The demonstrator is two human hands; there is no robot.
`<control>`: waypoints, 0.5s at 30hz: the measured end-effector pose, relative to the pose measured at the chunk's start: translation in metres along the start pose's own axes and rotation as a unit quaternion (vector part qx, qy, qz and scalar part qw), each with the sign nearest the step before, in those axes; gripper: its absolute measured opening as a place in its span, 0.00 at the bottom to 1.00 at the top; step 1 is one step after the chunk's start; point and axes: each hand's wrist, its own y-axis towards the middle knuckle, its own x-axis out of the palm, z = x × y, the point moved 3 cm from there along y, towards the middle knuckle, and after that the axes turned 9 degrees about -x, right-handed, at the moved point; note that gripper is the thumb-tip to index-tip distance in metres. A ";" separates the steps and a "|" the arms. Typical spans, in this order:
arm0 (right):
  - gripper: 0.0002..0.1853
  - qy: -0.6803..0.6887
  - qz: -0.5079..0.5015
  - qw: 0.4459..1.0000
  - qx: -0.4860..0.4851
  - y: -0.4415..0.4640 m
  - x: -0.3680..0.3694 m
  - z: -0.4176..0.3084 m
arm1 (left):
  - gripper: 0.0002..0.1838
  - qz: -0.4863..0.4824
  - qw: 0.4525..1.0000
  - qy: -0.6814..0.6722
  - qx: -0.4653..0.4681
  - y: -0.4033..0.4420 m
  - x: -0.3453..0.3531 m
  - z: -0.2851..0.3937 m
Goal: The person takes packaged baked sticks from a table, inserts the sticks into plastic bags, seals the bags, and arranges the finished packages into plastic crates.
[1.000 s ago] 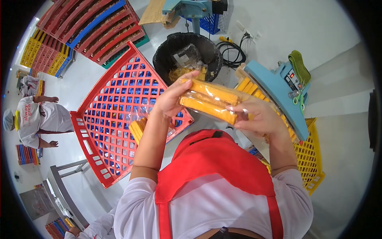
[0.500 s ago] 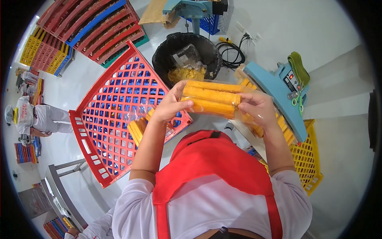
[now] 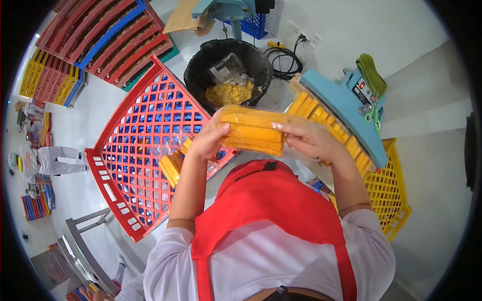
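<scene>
Both hands grip a clear packet of yellow sticks [image 3: 253, 131], left hand [image 3: 207, 141] closed on one end, right hand [image 3: 317, 140] pinching the other. Its long axis runs crosswise between them, right end angled slightly nearer the body, in mid-air by the right corner of the red plastic crate [image 3: 134, 236], where more bagged sticks [image 3: 171, 168] lie.

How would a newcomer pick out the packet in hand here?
Start at the red apron. Just above it in view, the left hand and right hand hold a clear packet of yellow sticks. Unlike bagged sticks in the red crate, it is hand-held.
</scene>
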 end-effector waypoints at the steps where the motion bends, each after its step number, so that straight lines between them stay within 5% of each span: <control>1: 0.22 -0.008 0.015 0.999 -0.031 0.001 0.001 0.000 | 0.31 -0.010 0.999 0.023 0.026 -0.001 0.003 0.002; 6: 0.23 -0.021 0.007 0.999 -0.038 -0.004 0.001 0.004 | 0.27 0.000 0.999 -0.017 0.035 -0.003 0.002 -0.003; 8: 0.22 0.224 -0.052 0.966 0.121 -0.019 0.003 0.017 | 0.26 -0.003 0.999 -0.029 0.035 -0.007 0.000 -0.004; 10: 0.21 0.212 0.029 0.967 0.138 -0.046 -0.019 0.021 | 0.27 0.021 0.998 -0.044 0.050 -0.011 -0.013 -0.006; 12: 0.20 0.248 0.216 0.934 0.136 -0.088 -0.041 0.048 | 0.27 0.080 0.991 -0.089 0.057 -0.017 -0.040 -0.010; 14: 0.19 0.111 0.268 0.911 0.294 -0.129 -0.056 0.066 | 0.27 0.075 0.989 -0.102 0.070 -0.025 -0.057 -0.004; 15: 0.19 0.112 0.270 0.909 0.297 -0.137 -0.055 0.068 | 0.27 0.075 0.988 -0.112 0.076 -0.028 -0.060 0.000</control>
